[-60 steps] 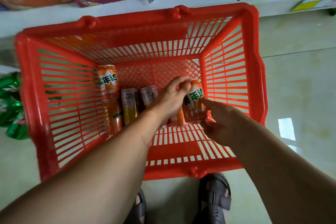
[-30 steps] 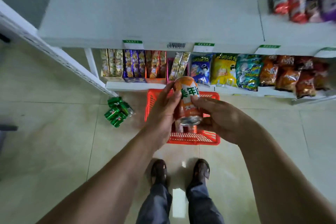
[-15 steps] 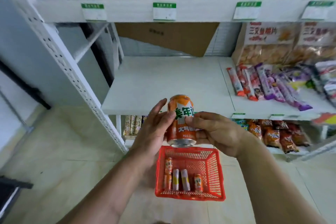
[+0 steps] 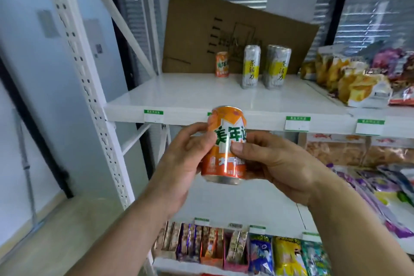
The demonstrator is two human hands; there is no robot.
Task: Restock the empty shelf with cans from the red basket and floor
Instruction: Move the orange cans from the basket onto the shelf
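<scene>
Orange can [image 4: 226,144] upright, gripped both sides: left hand [image 4: 179,161] fingers, right hand [image 4: 277,163] fingers curled round it, before white shelf [image 4: 179,96].

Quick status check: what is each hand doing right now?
Left hand: fingers curled round the orange can, gripping its left side.
Right hand: thumb and fingers pinch the same can from the right.

Both hands [image 4: 226,159] cover much of the orange can's [image 4: 226,141] label.
</scene>
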